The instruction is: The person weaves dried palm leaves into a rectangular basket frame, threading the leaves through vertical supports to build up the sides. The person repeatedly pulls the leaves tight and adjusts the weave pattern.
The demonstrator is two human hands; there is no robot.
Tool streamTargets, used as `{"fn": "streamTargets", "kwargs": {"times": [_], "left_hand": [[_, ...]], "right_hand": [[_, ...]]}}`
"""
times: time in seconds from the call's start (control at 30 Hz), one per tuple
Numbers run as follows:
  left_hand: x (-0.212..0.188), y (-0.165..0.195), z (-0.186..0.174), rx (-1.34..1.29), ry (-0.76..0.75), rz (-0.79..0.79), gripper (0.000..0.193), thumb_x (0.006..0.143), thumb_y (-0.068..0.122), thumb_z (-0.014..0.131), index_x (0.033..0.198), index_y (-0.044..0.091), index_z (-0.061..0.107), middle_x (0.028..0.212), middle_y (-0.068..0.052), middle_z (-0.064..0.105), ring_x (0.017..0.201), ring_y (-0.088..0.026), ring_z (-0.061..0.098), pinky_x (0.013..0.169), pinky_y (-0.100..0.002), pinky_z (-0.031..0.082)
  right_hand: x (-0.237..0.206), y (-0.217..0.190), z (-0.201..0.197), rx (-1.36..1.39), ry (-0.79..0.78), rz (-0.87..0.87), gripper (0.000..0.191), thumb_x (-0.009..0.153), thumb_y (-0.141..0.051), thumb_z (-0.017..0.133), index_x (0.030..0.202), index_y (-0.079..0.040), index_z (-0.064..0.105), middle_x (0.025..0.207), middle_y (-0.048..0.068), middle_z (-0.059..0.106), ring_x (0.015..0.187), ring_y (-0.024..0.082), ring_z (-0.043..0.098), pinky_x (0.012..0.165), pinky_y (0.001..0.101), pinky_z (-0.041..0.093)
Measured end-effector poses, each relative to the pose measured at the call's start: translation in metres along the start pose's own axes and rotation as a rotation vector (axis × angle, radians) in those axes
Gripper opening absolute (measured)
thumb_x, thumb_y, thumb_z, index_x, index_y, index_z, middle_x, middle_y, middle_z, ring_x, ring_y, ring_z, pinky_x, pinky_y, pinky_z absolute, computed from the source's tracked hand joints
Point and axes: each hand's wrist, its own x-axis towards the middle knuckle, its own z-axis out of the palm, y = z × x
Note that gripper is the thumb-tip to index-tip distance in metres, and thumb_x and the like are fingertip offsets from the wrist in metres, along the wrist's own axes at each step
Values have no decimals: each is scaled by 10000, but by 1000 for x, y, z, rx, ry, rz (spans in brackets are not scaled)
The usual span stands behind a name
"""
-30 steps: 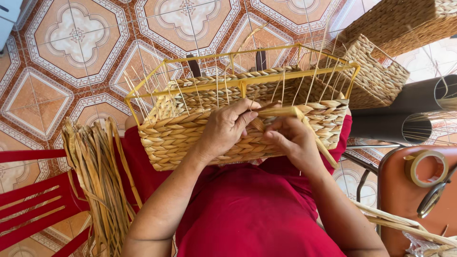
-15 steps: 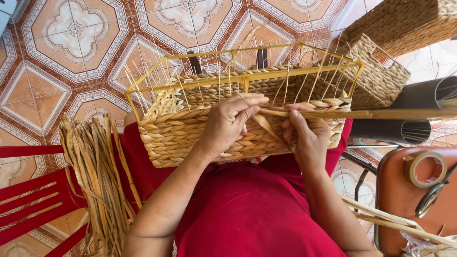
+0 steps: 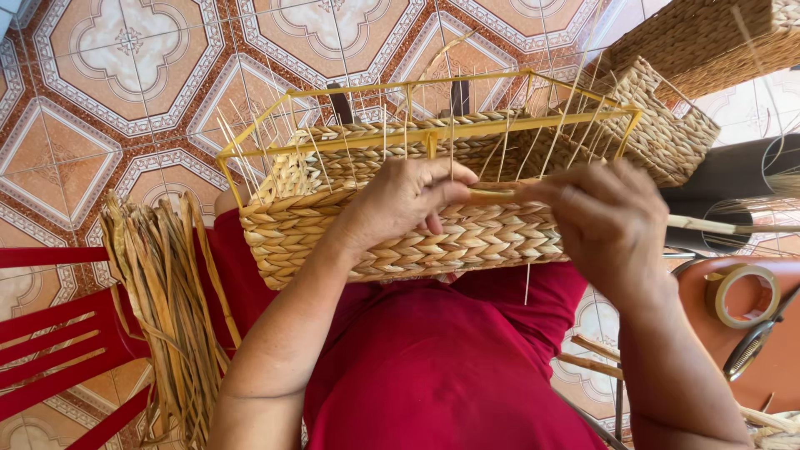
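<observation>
A half-woven straw basket (image 3: 392,242) on a yellow wire frame (image 3: 433,137) rests on my lap, over red clothing. My left hand (image 3: 408,196) presses on the basket's near wall at the top of the weave, fingers pinching a flat straw strand (image 3: 492,197). My right hand (image 3: 604,221) grips the same strand further right; its free end (image 3: 708,225) sticks out to the right. Thin upright stakes rise from the weave along the frame.
A bundle of dried straw strips (image 3: 167,308) lies across my left knee. A red chair (image 3: 58,350) is at the lower left. Finished woven baskets (image 3: 667,125) stand at the upper right. A tape roll (image 3: 742,296) lies on an orange surface at the right. Patterned tile floor (image 3: 125,75).
My right hand has drawn the strand out to the right and risen level with the weave's top edge. The left hand stays on the basket wall.
</observation>
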Motion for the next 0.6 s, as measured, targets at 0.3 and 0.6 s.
{"fn": "streamTargets", "kwargs": {"times": [0.3,0.6], "left_hand": [[8,-31,45,520,369,183,103,1070,90,596,1026,5,558,668,-80,677,519,-184,691,413,-274,544],[10,-3,1,20,-29,-216,87,1065,99,485,1132,51,513,843,-81,744,501,-139,712,414,-257,608]], "right_hand": [[9,-21,20,169,-66,130,198,942,-73,730,1139,-91,738,932,83,681,857,220,658,750,372,522],[-4,14,80,1272,91,564,101,1091,-109,643,1115,-12,657,959,83,747,786,122,683,661,272,566]]}}
